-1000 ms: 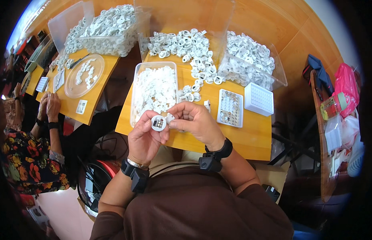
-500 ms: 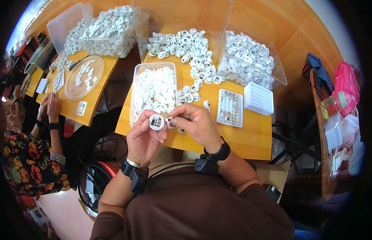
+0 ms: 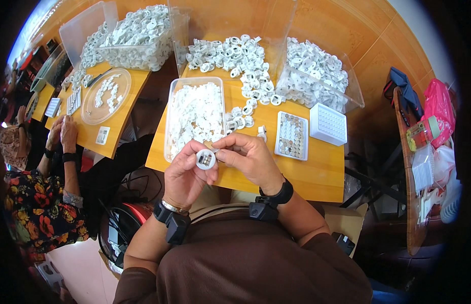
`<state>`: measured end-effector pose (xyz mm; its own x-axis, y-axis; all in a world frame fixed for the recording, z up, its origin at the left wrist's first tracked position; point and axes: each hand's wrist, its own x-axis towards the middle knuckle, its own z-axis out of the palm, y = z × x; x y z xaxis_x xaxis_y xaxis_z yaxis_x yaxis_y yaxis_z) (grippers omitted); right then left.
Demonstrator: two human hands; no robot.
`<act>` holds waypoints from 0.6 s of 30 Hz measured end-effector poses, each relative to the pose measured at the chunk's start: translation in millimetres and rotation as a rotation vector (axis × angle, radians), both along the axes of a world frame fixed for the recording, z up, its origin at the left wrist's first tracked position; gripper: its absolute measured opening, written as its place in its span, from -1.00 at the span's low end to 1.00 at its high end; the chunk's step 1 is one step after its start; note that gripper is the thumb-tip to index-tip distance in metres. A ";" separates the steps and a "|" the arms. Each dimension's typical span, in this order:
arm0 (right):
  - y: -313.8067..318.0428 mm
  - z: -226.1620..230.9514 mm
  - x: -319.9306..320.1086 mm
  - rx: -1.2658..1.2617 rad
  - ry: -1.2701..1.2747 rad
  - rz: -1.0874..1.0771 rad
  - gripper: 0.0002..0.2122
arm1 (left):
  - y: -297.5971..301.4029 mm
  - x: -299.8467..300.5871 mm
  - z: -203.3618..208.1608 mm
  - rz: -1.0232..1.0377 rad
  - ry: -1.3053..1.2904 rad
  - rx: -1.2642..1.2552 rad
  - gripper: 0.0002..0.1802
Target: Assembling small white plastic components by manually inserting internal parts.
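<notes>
My left hand point(image 3: 187, 175) grips a small round white plastic housing point(image 3: 205, 159) between thumb and fingers. Its open face, with dark and metallic parts inside, is turned up toward me. My right hand point(image 3: 248, 159) is closed in a pinch at the housing's upper right edge. Whatever lies between those fingertips is too small to make out. Just beyond both hands stands a transparent tub point(image 3: 170, 119) heaped with small white plastic pieces point(image 3: 197, 109). Several similar round white housings point(image 3: 240, 119) lie on the wooden table point(image 3: 316, 177) to the tub's right.
A white tray of small round metallic discs point(image 3: 291, 136) sits right of my hands, beside stacked white slotted trays point(image 3: 328, 125). Large transparent bins of white housings point(image 3: 314, 71) stand at the back. On the left, another person's hands point(image 3: 63, 133) rest at a neighbouring table.
My left hand has moved slightly right with the housing, bringing it closer to my right fingertips. My right hand keeps its pinch and has hardly moved.
</notes>
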<state>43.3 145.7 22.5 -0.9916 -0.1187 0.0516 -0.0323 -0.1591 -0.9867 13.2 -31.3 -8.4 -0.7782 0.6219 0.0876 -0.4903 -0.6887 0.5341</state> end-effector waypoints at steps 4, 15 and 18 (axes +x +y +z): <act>1.9 -1.3 0.4 0.005 -0.036 -0.004 -0.83 | 4.0 6.1 1.6 -0.071 0.054 -0.020 -0.68; 13.1 0.3 -0.3 -0.048 -0.006 -0.089 -0.81 | 3.5 3.6 -6.3 -0.059 -0.024 -0.024 -0.70; 12.1 2.8 0.7 -0.051 -0.022 -0.099 -0.82 | 2.2 3.6 -6.5 -0.010 -0.049 -0.029 -0.71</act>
<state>44.0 157.8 25.3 -0.9993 -0.0178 0.0336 -0.0292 -0.2062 -0.9781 16.8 -29.1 -14.9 -0.7749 0.6313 0.0314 -0.5229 -0.6682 0.5292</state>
